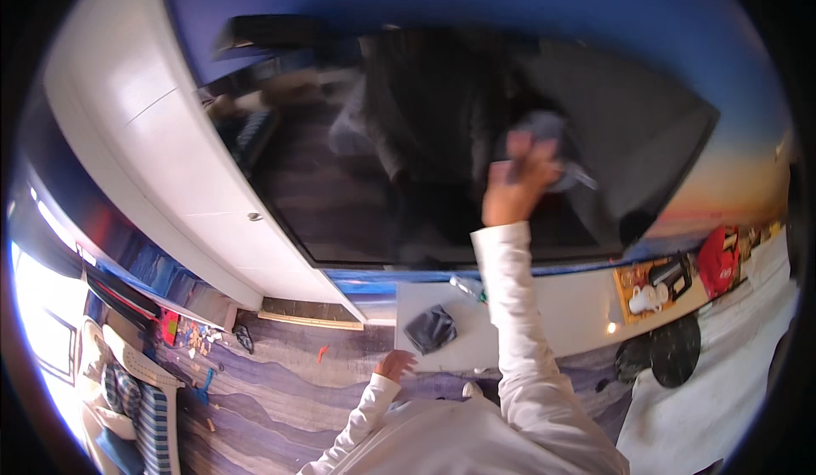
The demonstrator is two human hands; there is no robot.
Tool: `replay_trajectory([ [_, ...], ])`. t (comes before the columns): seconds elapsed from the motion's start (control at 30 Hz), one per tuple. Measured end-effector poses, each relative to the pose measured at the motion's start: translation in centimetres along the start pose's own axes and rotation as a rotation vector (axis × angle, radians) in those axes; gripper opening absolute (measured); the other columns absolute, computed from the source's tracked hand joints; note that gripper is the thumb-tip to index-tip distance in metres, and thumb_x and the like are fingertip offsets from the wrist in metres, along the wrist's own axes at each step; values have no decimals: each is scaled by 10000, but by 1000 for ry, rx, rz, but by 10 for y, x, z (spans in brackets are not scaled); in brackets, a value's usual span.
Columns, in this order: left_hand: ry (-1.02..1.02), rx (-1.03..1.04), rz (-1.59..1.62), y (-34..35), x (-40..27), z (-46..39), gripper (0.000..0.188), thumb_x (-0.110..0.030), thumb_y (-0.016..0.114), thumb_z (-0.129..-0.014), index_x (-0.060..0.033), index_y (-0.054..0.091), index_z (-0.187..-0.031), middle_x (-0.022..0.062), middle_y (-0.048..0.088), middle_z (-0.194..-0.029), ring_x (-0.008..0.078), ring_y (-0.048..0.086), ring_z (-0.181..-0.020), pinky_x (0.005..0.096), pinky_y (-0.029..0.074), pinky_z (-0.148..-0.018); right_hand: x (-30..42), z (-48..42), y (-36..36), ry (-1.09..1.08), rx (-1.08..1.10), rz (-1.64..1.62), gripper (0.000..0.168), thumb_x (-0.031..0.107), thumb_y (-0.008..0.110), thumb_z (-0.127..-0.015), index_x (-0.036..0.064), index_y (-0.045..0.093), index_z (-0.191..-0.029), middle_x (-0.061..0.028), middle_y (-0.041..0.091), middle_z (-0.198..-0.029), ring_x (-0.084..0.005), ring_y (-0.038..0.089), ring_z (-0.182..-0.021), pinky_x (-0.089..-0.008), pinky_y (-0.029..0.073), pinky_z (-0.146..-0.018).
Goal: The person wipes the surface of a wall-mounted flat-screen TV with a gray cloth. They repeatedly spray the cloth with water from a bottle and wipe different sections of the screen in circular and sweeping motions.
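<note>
My right hand (pixel 519 172) is raised in front of a large black television screen (pixel 421 207), pressing a blurred, light grey cloth (pixel 545 127) against it. The screen is glossy and mirrors the room and a dark figure. My left hand (pixel 396 365) hangs low beside the edge of a white shelf, its fingers apart, with nothing in it. Near that hand, a dark folded cloth or bag (pixel 431 330) lies on the white shelf (pixel 472 347). Behind it, close to the wall, a clear plastic bottle (pixel 467 287) lies on its side.
A wooden tray (pixel 621 284) with white cups and a red bag (pixel 719 261) are at the right of the shelf. Dark round stools (pixel 676 351) stand below. At left are a white cabinet door (pixel 217 207), a cushioned seat (pixel 153 411) and small items scattered on the patterned floor.
</note>
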State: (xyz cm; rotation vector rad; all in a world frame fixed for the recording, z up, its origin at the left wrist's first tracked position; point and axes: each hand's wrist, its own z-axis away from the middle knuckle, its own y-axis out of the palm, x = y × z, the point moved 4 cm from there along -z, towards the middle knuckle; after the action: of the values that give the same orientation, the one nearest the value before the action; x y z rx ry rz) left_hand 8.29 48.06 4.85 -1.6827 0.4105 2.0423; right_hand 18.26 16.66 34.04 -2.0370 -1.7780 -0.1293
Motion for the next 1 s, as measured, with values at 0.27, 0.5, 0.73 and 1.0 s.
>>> replay_trajectory([
  [0.27, -32, -105, 87, -126, 36, 5, 262, -290, 439, -886, -80, 574, -965, 29, 639, -862, 128, 610, -726, 255, 471, -606, 222, 0, 50, -336, 105, -31, 562, 209, 598, -759, 198, 401, -1285, -205, 173, -1403, -461, 138, -1272, -596, 125, -983],
  [0.5, 69, -51, 51, -181, 10, 27, 211, -238, 467, -896, -70, 571, -971, 40, 641, -872, 123, 595, -738, 250, 461, -639, 379, -32, 75, -452, -26, -352, 721, 88, 668, -673, 231, 370, -1313, -158, 224, -1403, -429, 196, -1270, -537, 177, -1022],
  [0.73, 57, -110, 250, -206, 29, 29, 214, -204, 455, -863, -62, 572, -971, 40, 639, -867, 129, 604, -736, 243, 460, -634, 391, 53, 123, -771, 371, -271, 678, 92, 640, -674, 157, 390, -1301, -117, 378, -1329, -298, 339, -1230, -443, 242, -1017],
  [1.0, -50, -115, 223, -205, 28, 16, 228, -245, 487, -860, -59, 583, -949, 48, 643, -845, 135, 609, -720, 256, 472, -625, 375, -36, 76, -786, 140, -140, 623, -13, 531, -714, 188, 409, -1291, -37, 337, -1378, -242, 286, -1283, -433, 224, -1044],
])
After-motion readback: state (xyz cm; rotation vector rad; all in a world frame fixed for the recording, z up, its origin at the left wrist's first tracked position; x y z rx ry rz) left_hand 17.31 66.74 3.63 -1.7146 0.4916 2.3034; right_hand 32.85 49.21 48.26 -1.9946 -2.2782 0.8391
